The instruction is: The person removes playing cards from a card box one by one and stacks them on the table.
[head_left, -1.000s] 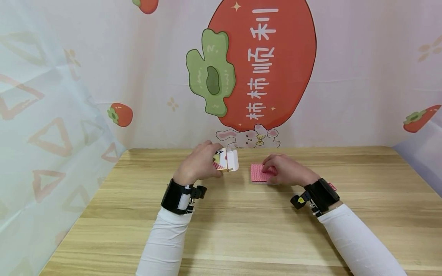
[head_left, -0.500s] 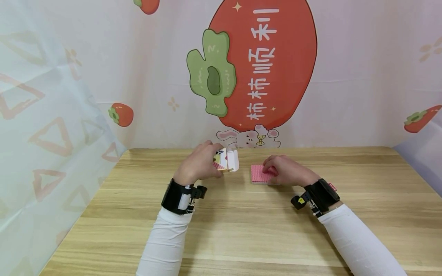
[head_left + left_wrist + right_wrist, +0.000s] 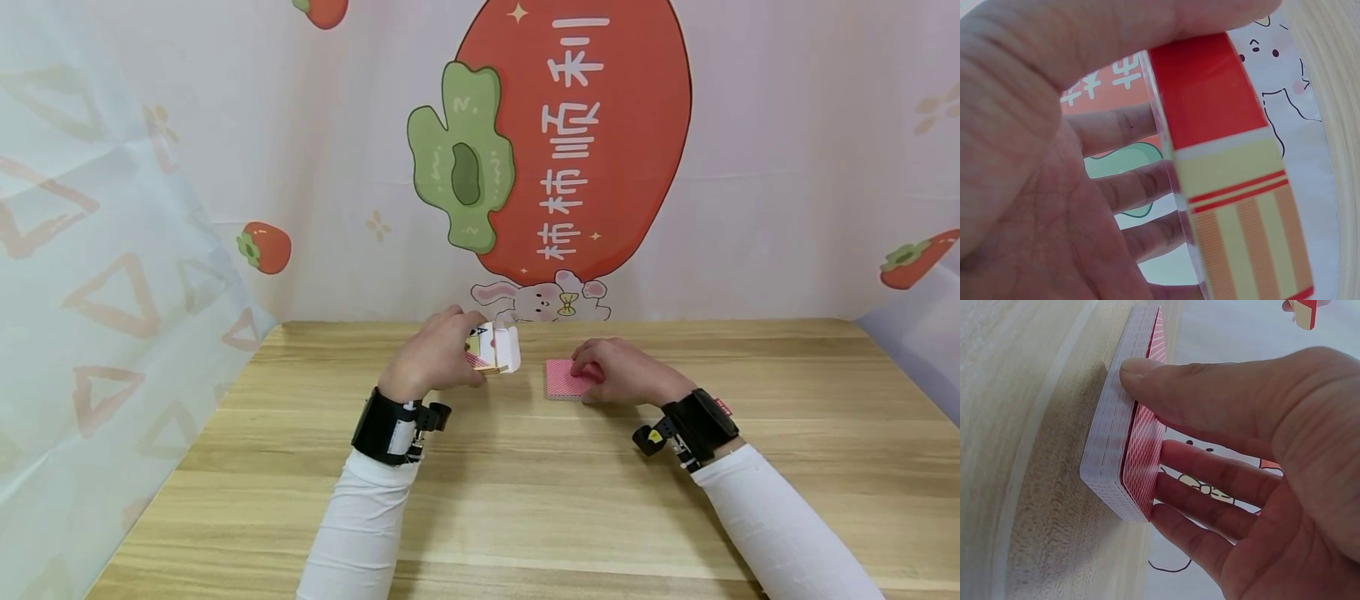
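My left hand (image 3: 432, 357) grips an opened playing card box (image 3: 484, 354), its white flap (image 3: 508, 348) folded out toward the right. In the left wrist view, the thumb presses on the red end of the box's striped narrow side (image 3: 1235, 156), with the other fingers behind it. My right hand (image 3: 628, 372) holds a deck of playing cards (image 3: 562, 379) with patterned red backs uppermost, low at the tabletop. Seen from the right wrist, the thumb lies against the deck's white long edge (image 3: 1110, 412), and the fingertips reach the far side. A small gap separates box and deck.
A wooden table (image 3: 525, 508) spreads under both hands. Just behind its far edge hangs a pale cloth backdrop (image 3: 337, 167) printed with a large red persimmon and a rabbit. Black wrist straps with small cameras (image 3: 648, 439) stick out near both hands.
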A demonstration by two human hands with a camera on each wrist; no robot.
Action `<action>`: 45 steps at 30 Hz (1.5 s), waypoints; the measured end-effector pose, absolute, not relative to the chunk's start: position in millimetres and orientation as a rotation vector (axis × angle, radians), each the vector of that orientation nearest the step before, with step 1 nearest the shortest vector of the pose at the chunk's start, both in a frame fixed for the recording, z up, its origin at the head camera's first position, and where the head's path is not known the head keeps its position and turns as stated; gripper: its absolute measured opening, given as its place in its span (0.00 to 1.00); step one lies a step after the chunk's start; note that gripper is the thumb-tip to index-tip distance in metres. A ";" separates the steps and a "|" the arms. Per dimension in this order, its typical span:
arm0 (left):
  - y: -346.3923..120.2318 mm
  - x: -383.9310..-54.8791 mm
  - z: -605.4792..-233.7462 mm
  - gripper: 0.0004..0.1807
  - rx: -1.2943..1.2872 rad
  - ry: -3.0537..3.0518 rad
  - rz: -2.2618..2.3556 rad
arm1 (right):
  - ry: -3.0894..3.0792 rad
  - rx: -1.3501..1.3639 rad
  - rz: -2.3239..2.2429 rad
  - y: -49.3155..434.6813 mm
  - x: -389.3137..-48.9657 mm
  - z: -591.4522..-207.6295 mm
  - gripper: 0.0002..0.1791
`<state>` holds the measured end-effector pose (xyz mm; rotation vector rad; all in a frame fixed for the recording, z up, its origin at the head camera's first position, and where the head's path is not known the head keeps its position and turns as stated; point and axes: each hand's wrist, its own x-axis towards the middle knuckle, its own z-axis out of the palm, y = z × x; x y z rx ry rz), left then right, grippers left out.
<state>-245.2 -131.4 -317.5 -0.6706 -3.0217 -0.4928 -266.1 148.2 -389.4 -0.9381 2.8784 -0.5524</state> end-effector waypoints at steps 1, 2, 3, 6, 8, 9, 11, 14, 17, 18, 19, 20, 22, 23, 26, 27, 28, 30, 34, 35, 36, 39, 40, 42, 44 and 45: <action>-131.2 -245.4 -317.5 0.39 -0.673 -3.021 -0.489 | 2.879 -0.936 -0.554 148.2 -266.1 -389.3 0.19; -130.9 -245.3 -317.3 0.39 -0.673 -3.022 -0.486 | 2.879 -0.932 -0.555 148.2 -266.0 -389.3 0.19; -130.6 -245.3 -317.1 0.39 -0.674 -3.023 -0.482 | 2.879 -0.929 -0.556 148.3 -266.1 -389.4 0.20; -129.8 -244.9 -316.6 0.40 -0.671 -3.029 -0.475 | 2.879 -0.915 -0.556 148.3 -266.0 -389.4 0.20; -129.4 -244.8 -316.3 0.40 -0.667 -3.033 -0.471 | 2.878 -0.903 -0.558 148.4 -265.9 -389.4 0.20; -129.3 -244.8 -316.4 0.40 -0.666 -3.034 -0.470 | 2.877 -0.898 -0.559 148.5 -265.9 -389.4 0.20; -129.3 -244.9 -316.6 0.40 -0.666 -3.035 -0.471 | 2.877 -0.892 -0.563 148.6 -265.7 -389.3 0.20; -129.3 -245.1 -316.8 0.40 -0.671 -3.032 -0.471 | 2.876 -0.889 -0.574 148.9 -265.4 -389.3 0.20; -129.4 -245.0 -316.7 0.39 -0.679 -3.028 -0.471 | 2.875 -0.885 -0.585 148.9 -265.3 -389.4 0.20; -129.5 -244.9 -316.6 0.39 -0.681 -3.027 -0.469 | 2.875 -0.880 -0.588 148.9 -265.3 -389.3 0.20; -129.5 -244.9 -316.6 0.39 -0.682 -3.027 -0.466 | 2.875 -0.878 -0.590 148.9 -265.3 -389.3 0.20; -129.6 -244.8 -316.6 0.39 -0.683 -3.027 -0.464 | 2.874 -0.873 -0.593 148.8 -265.2 -389.3 0.20; -129.5 -244.6 -316.6 0.39 -0.684 -3.028 -0.462 | 2.873 -0.862 -0.597 148.5 -265.3 -389.3 0.20; -129.5 -244.5 -316.7 0.39 -0.682 -3.030 -0.458 | 2.874 -0.859 -0.598 148.5 -265.2 -389.3 0.20; -129.2 -244.0 -317.0 0.39 -0.676 -3.035 -0.460 | 2.871 -0.851 -0.601 147.8 -265.1 -389.4 0.21; -129.0 -243.8 -317.2 0.39 -0.673 -3.037 -0.459 | 2.869 -0.854 -0.601 147.8 -265.1 -389.5 0.21; -128.9 -243.6 -317.3 0.39 -0.670 -3.038 -0.461 | 2.870 -0.855 -0.597 147.7 -265.2 -389.8 0.21; -128.4 -243.2 -317.1 0.40 -0.666 -3.041 -0.462 | 2.869 -0.859 -0.592 147.6 -265.4 -390.0 0.21; -127.7 -243.5 -317.5 0.40 -0.665 -3.045 -0.459 | 2.871 -0.863 -0.590 147.3 -265.6 -390.1 0.21; -127.6 -243.6 -317.6 0.39 -0.666 -3.046 -0.458 | 2.873 -0.860 -0.590 147.2 -265.5 -390.0 0.21; -127.5 -243.7 -317.8 0.39 -0.667 -3.047 -0.455 | 2.873 -0.860 -0.591 147.2 -265.4 -389.9 0.21; -127.2 -243.9 -318.0 0.39 -0.667 -3.047 -0.450 | 2.871 -0.858 -0.595 147.2 -265.2 -389.7 0.21; -127.1 -243.9 -318.0 0.39 -0.668 -3.047 -0.448 | 2.871 -0.859 -0.597 147.2 -265.1 -389.6 0.21; -127.0 -244.0 -317.9 0.39 -0.668 -3.047 -0.445 | 2.868 -0.861 -0.601 147.2 -264.9 -389.3 0.21; -127.0 -243.9 -317.9 0.39 -0.670 -3.047 -0.444 | 2.865 -0.866 -0.604 147.4 -264.6 -388.9 0.21; -127.0 -243.8 -317.9 0.39 -0.671 -3.048 -0.444 | 2.864 -0.864 -0.607 147.3 -264.4 -388.7 0.21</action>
